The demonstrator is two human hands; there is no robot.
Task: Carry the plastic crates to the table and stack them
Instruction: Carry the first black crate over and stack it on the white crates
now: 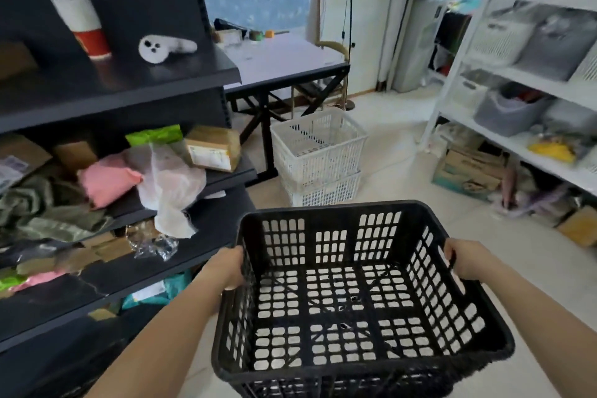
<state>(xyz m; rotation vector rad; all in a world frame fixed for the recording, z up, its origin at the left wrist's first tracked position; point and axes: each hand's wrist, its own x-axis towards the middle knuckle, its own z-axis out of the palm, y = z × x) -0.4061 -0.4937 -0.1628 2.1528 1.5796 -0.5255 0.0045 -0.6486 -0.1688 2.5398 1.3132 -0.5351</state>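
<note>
An empty black plastic crate with slotted walls is held level in front of me, above the floor. My left hand grips its left rim and my right hand grips the handle slot in its right wall. Ahead on the floor, two white plastic crates stand stacked one in the other beside the table leg. The table has a pale top on a black frame and stands beyond them, at the back centre.
A dark shelving unit full of parcels, bags and cloth lines the left side. White shelves with baskets and bins line the right, with cardboard boxes on the floor beneath. A pale floor strip runs between them toward the table.
</note>
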